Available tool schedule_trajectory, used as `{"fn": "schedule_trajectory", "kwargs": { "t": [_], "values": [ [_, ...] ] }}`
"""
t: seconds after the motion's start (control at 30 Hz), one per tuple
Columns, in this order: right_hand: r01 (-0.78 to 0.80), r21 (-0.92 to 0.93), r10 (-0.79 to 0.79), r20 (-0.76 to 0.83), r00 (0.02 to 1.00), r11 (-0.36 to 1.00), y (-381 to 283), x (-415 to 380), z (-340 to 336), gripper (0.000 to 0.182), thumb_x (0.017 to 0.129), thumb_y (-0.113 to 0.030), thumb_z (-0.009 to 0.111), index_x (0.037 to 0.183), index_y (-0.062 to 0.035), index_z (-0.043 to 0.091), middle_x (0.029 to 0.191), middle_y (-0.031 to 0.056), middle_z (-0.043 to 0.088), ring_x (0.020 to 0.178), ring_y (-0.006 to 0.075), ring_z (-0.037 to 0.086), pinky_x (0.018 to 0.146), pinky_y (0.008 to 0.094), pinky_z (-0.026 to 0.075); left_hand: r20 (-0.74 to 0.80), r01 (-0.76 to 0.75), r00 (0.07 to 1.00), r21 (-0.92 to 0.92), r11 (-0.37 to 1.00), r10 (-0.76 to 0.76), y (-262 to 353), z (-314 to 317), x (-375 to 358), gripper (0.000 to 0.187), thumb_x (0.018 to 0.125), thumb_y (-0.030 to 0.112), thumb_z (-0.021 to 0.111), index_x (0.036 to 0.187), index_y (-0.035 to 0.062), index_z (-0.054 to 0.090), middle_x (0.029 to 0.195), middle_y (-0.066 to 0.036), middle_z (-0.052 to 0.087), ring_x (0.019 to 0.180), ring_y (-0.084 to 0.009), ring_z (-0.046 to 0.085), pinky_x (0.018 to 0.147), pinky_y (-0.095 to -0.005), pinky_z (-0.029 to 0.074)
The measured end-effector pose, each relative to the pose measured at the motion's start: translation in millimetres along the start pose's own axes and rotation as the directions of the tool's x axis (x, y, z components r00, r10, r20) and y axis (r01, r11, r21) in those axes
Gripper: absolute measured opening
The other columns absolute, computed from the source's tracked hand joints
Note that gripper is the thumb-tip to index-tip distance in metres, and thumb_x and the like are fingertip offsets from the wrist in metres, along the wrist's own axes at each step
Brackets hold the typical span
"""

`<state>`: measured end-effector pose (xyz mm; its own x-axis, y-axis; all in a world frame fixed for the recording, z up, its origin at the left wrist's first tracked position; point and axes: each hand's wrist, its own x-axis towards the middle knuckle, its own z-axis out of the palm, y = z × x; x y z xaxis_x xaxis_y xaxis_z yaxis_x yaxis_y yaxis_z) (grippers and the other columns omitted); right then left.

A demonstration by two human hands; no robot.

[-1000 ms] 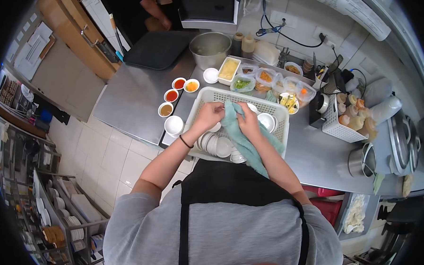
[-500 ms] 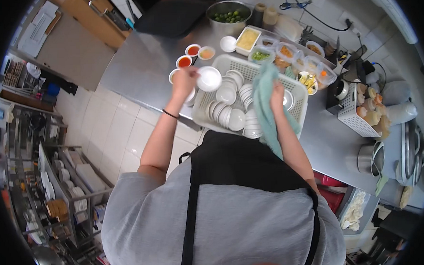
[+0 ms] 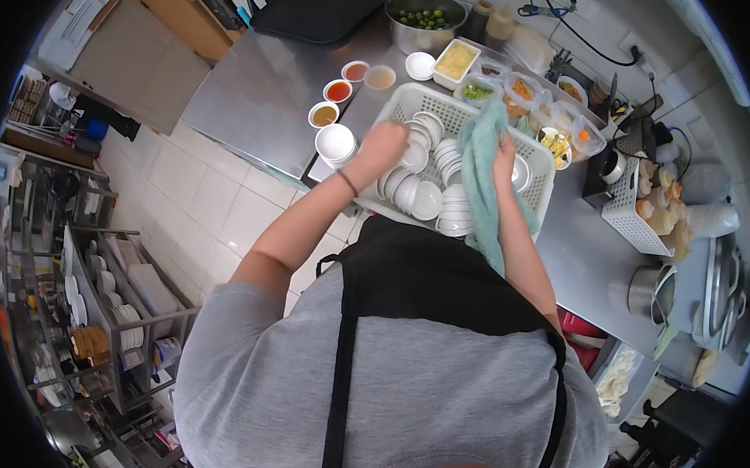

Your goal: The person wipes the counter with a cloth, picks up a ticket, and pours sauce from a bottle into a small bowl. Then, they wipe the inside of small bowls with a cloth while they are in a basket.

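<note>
My left hand (image 3: 384, 147) is over the left rim of a white perforated basket (image 3: 541, 202), close to the small white bowls (image 3: 425, 200) inside it. Its fingers are curled and blurred, and whether they touch a bowl is hidden. To the left of that hand, a stack of small white bowls (image 3: 336, 144) stands on the counter's edge. My right hand (image 3: 504, 160) grips a green cloth (image 3: 482, 166) that hangs over the basket's right part. Another white dish (image 3: 520, 174) lies beside this hand in the basket.
Small cups of sauce (image 3: 337, 91) stand left of the basket on the steel counter (image 3: 244, 110). Behind are a metal bowl of green fruit (image 3: 427, 23) and a tub of pale yellow food (image 3: 456, 61). A white basket of bottles (image 3: 634, 218) stands to the right.
My left hand has moved right, from above the bowl stack to the basket, and the white bowl it held is no longer in it. My right hand still holds the cloth.
</note>
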<state>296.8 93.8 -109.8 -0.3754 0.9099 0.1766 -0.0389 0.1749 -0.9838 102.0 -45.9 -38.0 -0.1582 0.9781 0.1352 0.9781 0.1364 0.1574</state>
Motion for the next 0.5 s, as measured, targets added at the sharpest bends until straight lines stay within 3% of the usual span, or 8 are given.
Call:
{"fn": "schedule_trajectory", "kwargs": {
  "t": [0.03, 0.17, 0.27, 0.33, 0.37, 0.43, 0.47, 0.5],
  "values": [
    [0.015, 0.019, -0.015, -0.035, 0.999, 1.000, 3.2, 1.6, -0.7, 0.027, 0.090, -0.013, 0.042, 0.111, 0.0012, 0.052, 0.099, 0.0120, 0.060, 0.090, 0.0170, 0.055, 0.081, 0.0277, 0.041, 0.079, -0.033, 0.996, 0.054, 0.998, 0.029, 10.6, 7.4, 3.4, 0.008, 0.067, 0.008, 0.060, 0.073, 0.0028, 0.060, 0.073, -0.017, 0.061, 0.069, -0.0304, 0.061, 0.063, -0.0359, 0.050],
    [-0.019, 0.065, 0.021, -0.028, 0.999, 0.998, -12.5, -5.3, -0.7, 0.028, 0.090, -0.012, 0.041, 0.113, 0.0010, 0.050, 0.099, 0.0114, 0.060, 0.092, 0.0171, 0.055, 0.082, 0.0270, 0.040, 0.158, -0.081, 0.985, 0.044, 0.996, 0.074, 13.9, 34.0, 23.0, 0.013, 0.069, 0.005, 0.056, 0.080, -0.0002, 0.058, 0.071, -0.018, 0.061, 0.070, -0.0283, 0.063, 0.063, -0.0348, 0.051],
    [-0.002, -0.034, 0.001, -0.029, 1.000, 0.999, -16.7, -7.1, -2.6, 0.029, 0.089, -0.009, 0.040, 0.116, 0.0009, 0.048, 0.102, 0.0112, 0.059, 0.092, 0.0167, 0.055, 0.083, 0.0264, 0.040, 0.086, -0.152, 0.985, 0.030, 0.988, 0.149, 12.1, 21.8, 27.9, 0.015, 0.070, 0.001, 0.054, 0.085, 0.0008, 0.057, 0.071, -0.017, 0.061, 0.069, -0.0295, 0.062, 0.062, -0.0365, 0.051],
    [-0.016, 0.186, 0.021, -0.024, 0.999, 0.982, -38.0, -16.8, 6.8, 0.036, 0.082, -0.001, 0.045, 0.118, -0.0020, 0.047, 0.108, 0.0096, 0.057, 0.095, 0.0186, 0.054, 0.085, 0.0284, 0.039, -0.121, -0.093, 0.988, 0.005, 0.996, 0.093, 19.3, -16.4, 22.7, 0.018, 0.069, 0.002, 0.056, 0.087, 0.0020, 0.056, 0.069, -0.016, 0.061, 0.066, -0.0302, 0.062, 0.060, -0.0370, 0.050],
    [-0.021, 0.190, 0.027, -0.027, 0.999, 0.982, -59.4, -24.4, 15.8, 0.036, 0.082, -0.001, 0.045, 0.118, -0.0020, 0.047, 0.108, 0.0096, 0.057, 0.095, 0.0186, 0.054, 0.085, 0.0284, 0.039, -0.114, -0.095, 0.989, 0.007, 0.995, 0.095, 23.1, -25.5, 23.3, 0.018, 0.069, 0.002, 0.056, 0.087, 0.0020, 0.056, 0.069, -0.016, 0.061, 0.066, -0.0302, 0.062, 0.060, -0.0370, 0.050],
    [0.330, -0.111, -0.327, 0.041, 0.944, 0.937, -101.2, -35.9, 32.6, 0.048, 0.071, 0.004, 0.051, 0.118, -0.0055, 0.048, 0.109, 0.0107, 0.056, 0.098, 0.0250, 0.054, 0.085, 0.0316, 0.040, -0.270, -0.076, 0.961, -0.466, 0.882, -0.059, 32.5, -34.4, 26.0, 0.019, 0.067, 0.004, 0.058, 0.087, 0.0027, 0.057, 0.067, -0.016, 0.060, 0.063, -0.0305, 0.061, 0.059, -0.0376, 0.048],
    [0.327, -0.110, -0.324, 0.045, 0.945, 0.938, -99.5, -35.6, 31.8, 0.048, 0.071, 0.004, 0.051, 0.118, -0.0055, 0.048, 0.109, 0.0107, 0.056, 0.098, 0.0250, 0.054, 0.085, 0.0316, 0.040, -0.267, -0.070, 0.961, -0.467, 0.881, -0.065, 37.3, -33.3, 25.1, 0.019, 0.067, 0.004, 0.058, 0.087, 0.0027, 0.057, 0.067, -0.016, 0.060, 0.063, -0.0305, 0.061, 0.059, -0.0376, 0.048],
    [0.369, -0.229, -0.345, 0.137, 0.928, 0.901, -96.1, -33.0, 28.7, 0.050, 0.067, 0.006, 0.052, 0.116, -0.0060, 0.049, 0.108, 0.0125, 0.055, 0.100, 0.0288, 0.053, 0.086, 0.0337, 0.040, -0.244, -0.064, 0.966, -0.553, 0.830, -0.088, 43.5, -31.4, 22.7, 0.019, 0.067, 0.004, 0.058, 0.085, 0.0021, 0.057, 0.066, -0.016, 0.060, 0.063, -0.0304, 0.061, 0.059, -0.0375, 0.048]
  ]
}}
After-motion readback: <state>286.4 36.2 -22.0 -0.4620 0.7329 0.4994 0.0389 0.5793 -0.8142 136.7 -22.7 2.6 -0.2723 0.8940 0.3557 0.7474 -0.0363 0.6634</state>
